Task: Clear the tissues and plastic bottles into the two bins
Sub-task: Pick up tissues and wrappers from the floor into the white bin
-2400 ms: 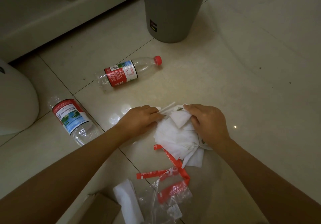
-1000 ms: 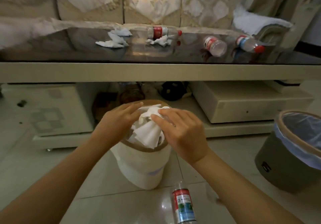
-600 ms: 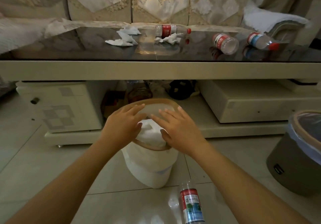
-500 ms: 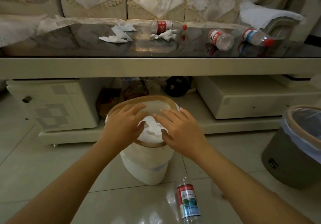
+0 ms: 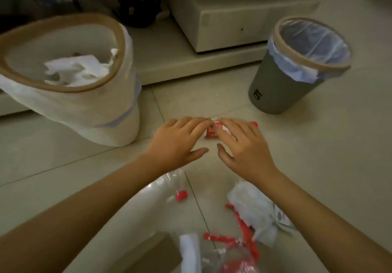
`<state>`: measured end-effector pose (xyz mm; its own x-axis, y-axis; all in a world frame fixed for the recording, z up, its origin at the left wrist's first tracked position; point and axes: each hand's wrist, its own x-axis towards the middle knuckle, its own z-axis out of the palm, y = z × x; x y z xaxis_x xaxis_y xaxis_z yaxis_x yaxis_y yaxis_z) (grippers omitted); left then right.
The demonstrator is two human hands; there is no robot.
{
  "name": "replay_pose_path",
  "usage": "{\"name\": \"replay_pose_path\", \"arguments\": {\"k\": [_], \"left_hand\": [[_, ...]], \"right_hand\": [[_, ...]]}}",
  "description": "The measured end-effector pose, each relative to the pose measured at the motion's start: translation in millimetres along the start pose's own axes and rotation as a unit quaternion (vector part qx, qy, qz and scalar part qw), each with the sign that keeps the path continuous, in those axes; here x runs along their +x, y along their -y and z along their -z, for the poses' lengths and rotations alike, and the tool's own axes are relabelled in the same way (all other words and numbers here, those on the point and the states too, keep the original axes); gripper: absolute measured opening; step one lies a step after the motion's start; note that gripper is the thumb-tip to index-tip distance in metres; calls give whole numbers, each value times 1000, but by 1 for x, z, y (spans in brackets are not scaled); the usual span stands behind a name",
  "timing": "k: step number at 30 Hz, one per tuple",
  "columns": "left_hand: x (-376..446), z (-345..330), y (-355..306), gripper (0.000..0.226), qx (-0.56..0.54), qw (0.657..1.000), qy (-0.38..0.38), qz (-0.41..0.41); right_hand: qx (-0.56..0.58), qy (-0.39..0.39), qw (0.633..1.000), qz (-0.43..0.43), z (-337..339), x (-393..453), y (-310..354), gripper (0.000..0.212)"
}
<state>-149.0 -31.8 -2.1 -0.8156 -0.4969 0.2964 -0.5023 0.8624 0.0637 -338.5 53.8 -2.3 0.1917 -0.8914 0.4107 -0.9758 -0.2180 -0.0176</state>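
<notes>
Both hands (image 5: pixel 214 143) on red-labelled bottle (image 5: pixel 214 129) — label print blurred, unreadable.

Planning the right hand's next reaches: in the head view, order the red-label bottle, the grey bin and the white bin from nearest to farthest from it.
1. Red-label bottle: under the right hand fingers.
2. Grey bin: ahead, to the right.
3. White bin: across on the left, tissues inside.
</notes>
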Motion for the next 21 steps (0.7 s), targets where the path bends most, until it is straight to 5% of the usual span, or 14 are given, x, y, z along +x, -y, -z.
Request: {"name": "replay_pose_path", "arguments": {"k": [12,21], "left_hand": [[17,-129,-116,85,-122,961,226,-106],[20,-166,-151,81,-143,929,312,-138]], "right_hand": [[-37,201,957,-204,-17,-210,-49,51],[6,263,915,-304,-27,-259,-49,60]]}}
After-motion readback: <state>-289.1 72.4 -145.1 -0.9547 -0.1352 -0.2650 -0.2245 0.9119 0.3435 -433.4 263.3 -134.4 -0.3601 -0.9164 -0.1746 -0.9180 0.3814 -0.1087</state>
